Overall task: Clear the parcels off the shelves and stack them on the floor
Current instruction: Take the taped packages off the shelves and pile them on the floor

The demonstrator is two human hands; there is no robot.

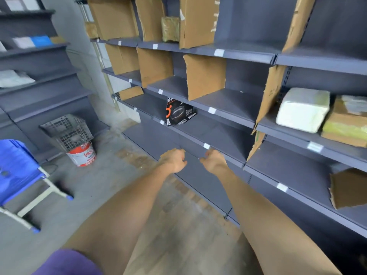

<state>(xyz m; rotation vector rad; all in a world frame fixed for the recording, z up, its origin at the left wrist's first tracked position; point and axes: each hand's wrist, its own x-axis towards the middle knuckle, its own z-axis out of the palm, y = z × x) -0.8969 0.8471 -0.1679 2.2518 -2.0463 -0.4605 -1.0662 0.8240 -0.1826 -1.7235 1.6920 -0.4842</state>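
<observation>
Your left hand (173,159) and right hand (213,160) reach toward the grey shelf (224,139), fingers loosely curled, holding nothing; the black box (179,114) stands above them.

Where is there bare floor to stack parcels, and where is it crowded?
Bare floor lies between the blue chair and the shelf unit's bottom shelf, under both outstretched arms. It is crowded further back left, around the paint bucket carrying the grey crate.

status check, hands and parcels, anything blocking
Left hand and right hand empty, fingers loosely curled, stretched toward the shelves. Nearest parcel, black printed box, on a shelf above them. White parcel further right. Nothing blocking.
</observation>
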